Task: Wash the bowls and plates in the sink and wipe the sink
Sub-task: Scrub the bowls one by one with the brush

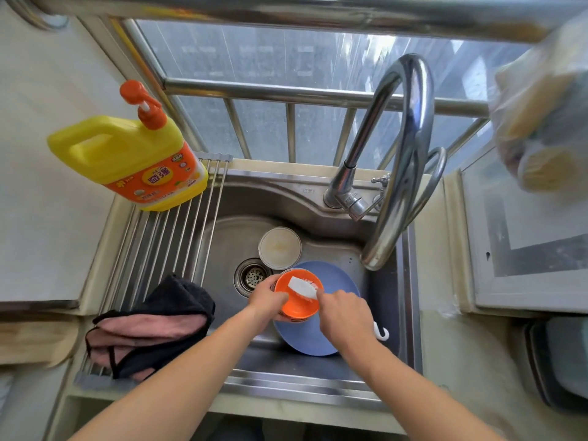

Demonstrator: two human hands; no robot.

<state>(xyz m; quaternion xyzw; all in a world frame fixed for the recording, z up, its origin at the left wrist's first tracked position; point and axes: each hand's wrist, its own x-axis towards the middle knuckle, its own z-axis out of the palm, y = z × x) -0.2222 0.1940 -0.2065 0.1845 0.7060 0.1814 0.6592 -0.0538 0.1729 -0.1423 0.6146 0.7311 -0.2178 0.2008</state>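
My left hand [266, 300] grips the left rim of an orange bowl [294, 303], held over the steel sink [222, 237]. My right hand [345, 316] holds a white dish brush [300, 286] whose head rests inside the bowl; the brush's hooked handle end [381, 333] sticks out behind that hand. Under the bowl lies a blue plate [334, 281]. A white bowl [280, 247] with a stained inside sits upright behind them, beside the drain [253, 276].
A curved chrome faucet [410, 154] arches over the sink's right side. A yellow detergent bottle [133, 160] and a pink-and-black cloth [149, 329] rest on the roll-up rack [171, 237] at left. A plastic bag [547, 122] hangs at upper right.
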